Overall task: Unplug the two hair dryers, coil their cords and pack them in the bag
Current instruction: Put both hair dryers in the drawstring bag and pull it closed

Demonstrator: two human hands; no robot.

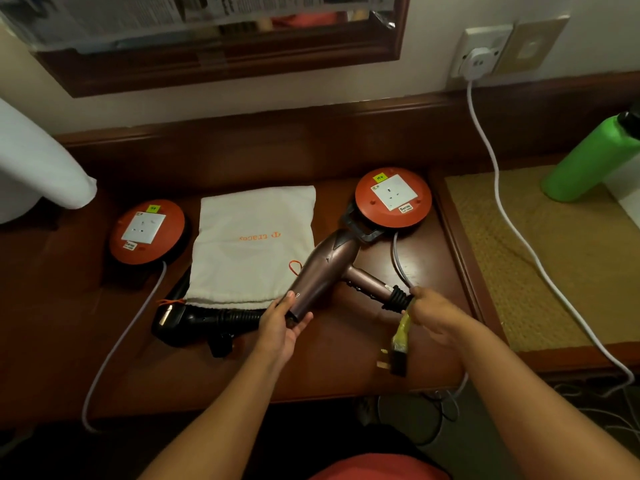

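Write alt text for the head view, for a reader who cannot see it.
A person's left hand holds the barrel of a bronze hair dryer above a wooden desk, while the right hand grips its coiled cord, plug dangling. A black hair dryer lies beside a white bag, between two orange socket reels.

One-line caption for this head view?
Left hand holds bronze dryer; right hand grips its wound cord, plug dangling.
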